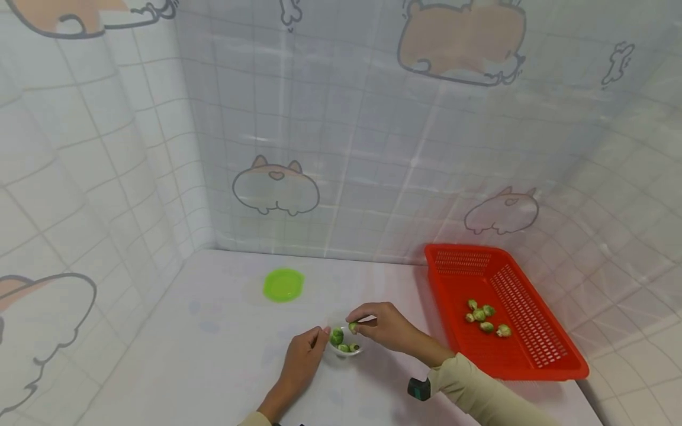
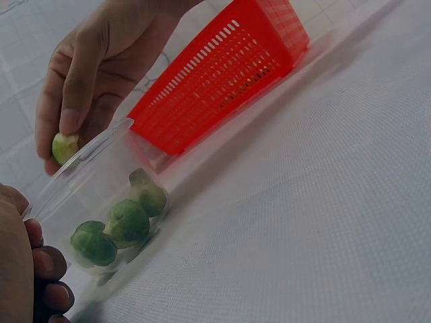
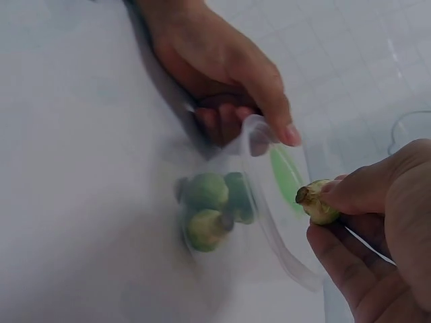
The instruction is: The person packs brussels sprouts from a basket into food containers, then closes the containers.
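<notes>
A small clear plastic bowl [image 1: 346, 355] stands on the table with several Brussels sprouts [image 2: 128, 223] at its bottom. My left hand [image 1: 303, 360] holds the bowl's rim from the left, thumb on the edge and fingers curled below it, as the right wrist view shows. Above the bowl's opening, my right hand [image 1: 388, 326] pinches one more Brussels sprout [image 3: 319, 203] between thumb and fingertips. Its brown cut stem points out toward the bowl in the right wrist view.
To the right sits a red slotted basket [image 1: 442, 307] holding several Brussels sprouts [image 1: 479, 315]. A bright green lid [image 1: 284, 285] lies flat on the white table [image 1: 213, 367] behind the bowl. Curtains [image 1: 341, 148] with a grid and cartoon print hang around the table's back and sides.
</notes>
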A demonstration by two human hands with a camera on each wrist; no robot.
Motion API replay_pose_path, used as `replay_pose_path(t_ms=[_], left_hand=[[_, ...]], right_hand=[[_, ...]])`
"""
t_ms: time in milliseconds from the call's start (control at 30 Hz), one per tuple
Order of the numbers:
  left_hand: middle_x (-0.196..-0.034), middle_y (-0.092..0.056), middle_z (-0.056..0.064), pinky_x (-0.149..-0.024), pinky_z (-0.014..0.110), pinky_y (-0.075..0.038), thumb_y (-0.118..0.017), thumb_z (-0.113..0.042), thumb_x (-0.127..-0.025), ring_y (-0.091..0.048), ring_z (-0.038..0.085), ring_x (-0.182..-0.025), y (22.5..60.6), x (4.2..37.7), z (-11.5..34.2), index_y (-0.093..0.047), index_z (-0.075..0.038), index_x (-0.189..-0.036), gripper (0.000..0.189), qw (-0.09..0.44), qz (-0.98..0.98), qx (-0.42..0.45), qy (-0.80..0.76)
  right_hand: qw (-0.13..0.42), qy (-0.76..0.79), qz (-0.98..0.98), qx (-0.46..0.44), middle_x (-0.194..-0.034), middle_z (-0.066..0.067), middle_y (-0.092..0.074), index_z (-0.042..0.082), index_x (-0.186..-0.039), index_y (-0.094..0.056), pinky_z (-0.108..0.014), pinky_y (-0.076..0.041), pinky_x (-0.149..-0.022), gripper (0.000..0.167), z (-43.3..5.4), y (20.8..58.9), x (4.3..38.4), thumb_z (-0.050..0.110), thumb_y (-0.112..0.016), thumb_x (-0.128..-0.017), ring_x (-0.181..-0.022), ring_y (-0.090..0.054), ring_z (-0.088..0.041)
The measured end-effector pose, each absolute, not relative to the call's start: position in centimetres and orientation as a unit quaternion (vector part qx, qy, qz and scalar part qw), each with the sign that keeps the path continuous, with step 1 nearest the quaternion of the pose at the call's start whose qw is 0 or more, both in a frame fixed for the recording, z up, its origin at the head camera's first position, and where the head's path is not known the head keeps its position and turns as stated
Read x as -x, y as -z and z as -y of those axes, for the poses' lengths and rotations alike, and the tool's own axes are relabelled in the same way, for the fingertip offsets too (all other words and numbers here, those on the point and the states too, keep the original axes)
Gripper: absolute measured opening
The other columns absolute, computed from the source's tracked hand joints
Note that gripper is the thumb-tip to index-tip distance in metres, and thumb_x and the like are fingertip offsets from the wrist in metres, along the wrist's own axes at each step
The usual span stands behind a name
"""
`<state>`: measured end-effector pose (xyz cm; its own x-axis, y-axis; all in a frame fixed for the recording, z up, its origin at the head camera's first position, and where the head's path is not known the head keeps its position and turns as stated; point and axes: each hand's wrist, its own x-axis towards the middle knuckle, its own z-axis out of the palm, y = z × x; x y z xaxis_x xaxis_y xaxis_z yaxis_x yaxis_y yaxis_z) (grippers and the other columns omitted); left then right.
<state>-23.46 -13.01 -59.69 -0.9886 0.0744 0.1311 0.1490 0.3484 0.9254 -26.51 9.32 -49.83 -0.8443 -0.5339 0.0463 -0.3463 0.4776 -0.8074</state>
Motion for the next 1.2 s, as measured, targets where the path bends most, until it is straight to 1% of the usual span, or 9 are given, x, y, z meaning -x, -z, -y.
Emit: replay_pose_path(t_ms=[167, 267, 367, 567, 800, 1033, 1200], left_hand=[[-0.057, -0.039, -0.009, -0.049, 0.021, -0.031, -0.051, -0.053, -0.102, -0.036, 0.005, -0.052, 59.6, 23.5, 13.0, -0.048, -0.018, -0.067, 0.050, 0.027, 0.821, 0.068, 0.566], [-0.056, -0.039, -0.009, -0.049, 0.021, -0.030, -0.052, -0.051, -0.102, -0.036, 0.005, -0.052, 59.7, 23.5, 13.0, -0.047, -0.018, -0.066, 0.049, 0.030, 0.819, 0.069, 0.568], [-0.056, -0.039, -0.009, -0.049, 0.021, -0.030, -0.053, -0.049, -0.103, -0.035, 0.005, -0.052, 59.6, 23.5, 13.0, -0.047, -0.018, -0.066, 0.049, 0.032, 0.818, 0.069, 0.569], [-0.056, -0.038, -0.010, -0.048, 0.021, -0.029, -0.054, -0.047, -0.103, -0.034, 0.004, -0.051, 59.7, 23.6, 13.0, -0.046, -0.019, -0.065, 0.048, 0.042, 0.818, 0.071, 0.569], [-0.056, -0.038, -0.009, -0.049, 0.021, -0.029, -0.051, -0.053, -0.102, -0.034, 0.004, -0.051, 59.8, 23.6, 13.0, -0.046, -0.017, -0.066, 0.052, 0.040, 0.819, 0.078, 0.567], [-0.056, -0.039, -0.008, -0.048, 0.022, -0.030, -0.052, -0.051, -0.103, -0.034, 0.004, -0.051, 59.9, 23.7, 13.0, -0.046, -0.017, -0.066, 0.050, 0.033, 0.818, 0.078, 0.569], [-0.056, -0.039, -0.009, -0.049, 0.021, -0.030, -0.051, -0.051, -0.103, -0.035, 0.004, -0.051, 59.7, 23.6, 13.0, -0.047, -0.017, -0.066, 0.050, 0.029, 0.820, 0.077, 0.567]], right_hand=[[0.113, 0.412, -0.859, 0.280, -0.113, -0.005, -0.073, 0.006, -0.112, -0.073, -0.022, -0.054, -0.087, 0.022, -8.5, 50.2, 26.4, 0.002, -0.074, -0.091, -0.104, -0.067, -0.008], [0.118, 0.387, -0.867, 0.290, -0.112, -0.001, -0.073, 0.006, -0.112, -0.073, -0.020, -0.053, -0.086, 0.022, -8.2, 50.3, 26.4, 0.000, -0.073, -0.090, -0.105, -0.067, -0.007], [0.118, 0.367, -0.873, 0.299, -0.111, 0.001, -0.072, 0.007, -0.111, -0.073, -0.017, -0.052, -0.086, 0.022, -7.9, 50.3, 26.5, -0.002, -0.073, -0.090, -0.104, -0.067, -0.006], [0.091, 0.297, -0.893, 0.326, -0.107, 0.001, -0.073, 0.006, -0.108, -0.074, -0.017, -0.053, -0.083, 0.021, -7.4, 50.2, 26.6, -0.004, -0.071, -0.090, -0.100, -0.067, -0.006], [0.090, 0.200, -0.925, 0.311, -0.103, 0.003, -0.073, 0.007, -0.108, -0.075, -0.021, -0.053, -0.079, 0.019, -6.4, 49.7, 26.2, 0.005, -0.076, -0.089, -0.091, -0.064, -0.002], [0.092, 0.163, -0.932, 0.311, -0.090, 0.006, -0.071, 0.008, -0.101, -0.077, -0.019, -0.047, -0.068, 0.012, -5.6, 49.7, 26.3, 0.006, -0.074, -0.090, -0.075, -0.056, -0.002], [0.098, 0.165, -0.932, 0.307, -0.091, 0.005, -0.071, 0.009, -0.101, -0.077, -0.019, -0.047, -0.069, 0.012, -5.6, 50.0, 26.4, 0.006, -0.075, -0.089, -0.075, -0.055, -0.001]])
